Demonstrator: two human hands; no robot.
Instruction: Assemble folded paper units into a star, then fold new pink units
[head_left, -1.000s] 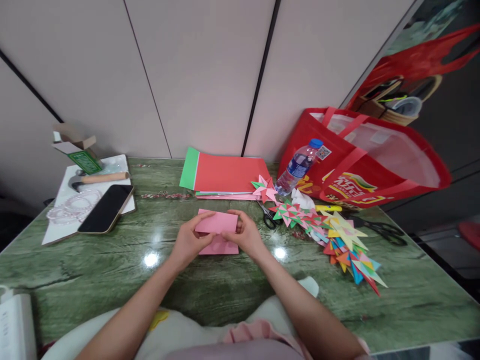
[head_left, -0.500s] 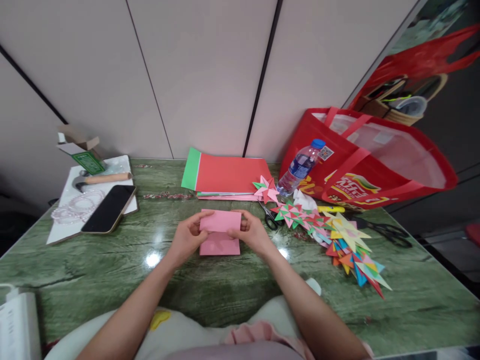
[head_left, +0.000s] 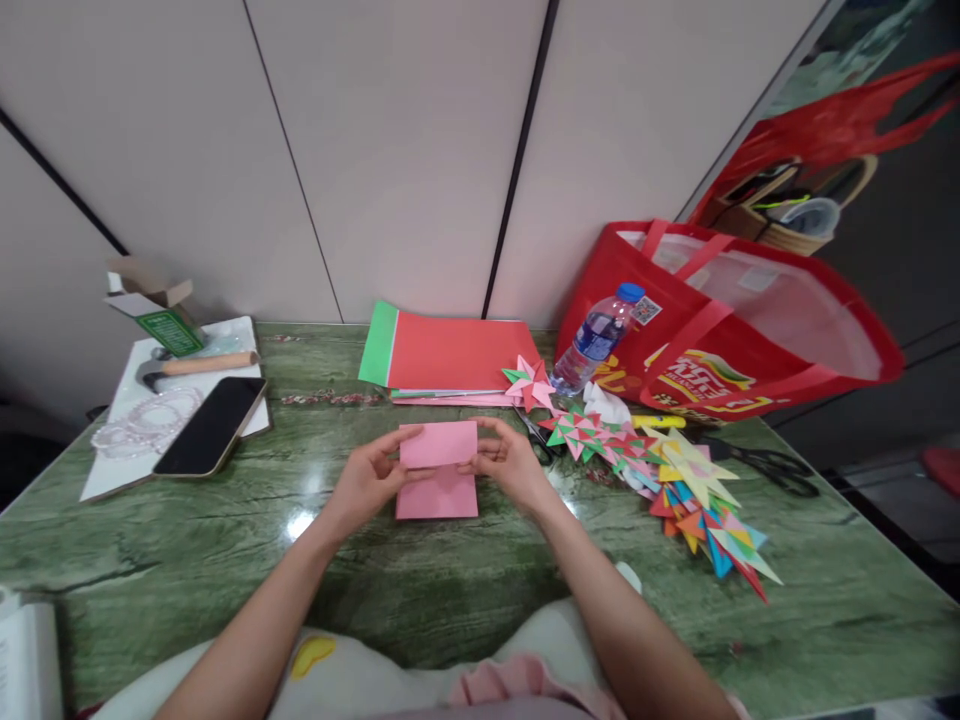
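Observation:
A pink sheet of paper (head_left: 437, 496) with a crease across its middle is held between both hands, low over the table in front of me. My left hand (head_left: 375, 470) grips its left edge, thumb near the crease and fingers at the upper corner. On the opposite side my right hand (head_left: 506, 462) pinches the right edge, thumb by the crease and fingers behind. The upper half of the paper tilts up from the lower half. Just beyond it lies a stack of coloured paper (head_left: 461, 350), red and green on top.
Folded paper stars (head_left: 600, 440) spread to the right, with scissors (head_left: 765, 465) beside them. A water bottle (head_left: 598, 338) leans by a red bag (head_left: 720, 330). At left are a phone (head_left: 211, 427), a hammer (head_left: 199, 367) and a small green box (head_left: 169, 320). A wall panel (head_left: 390, 160) stands behind.
The view has shifted slightly. Both thumbs have moved a little along the crease, and the fingers of my right hand have spread somewhat. The pink paper stays in both hands.

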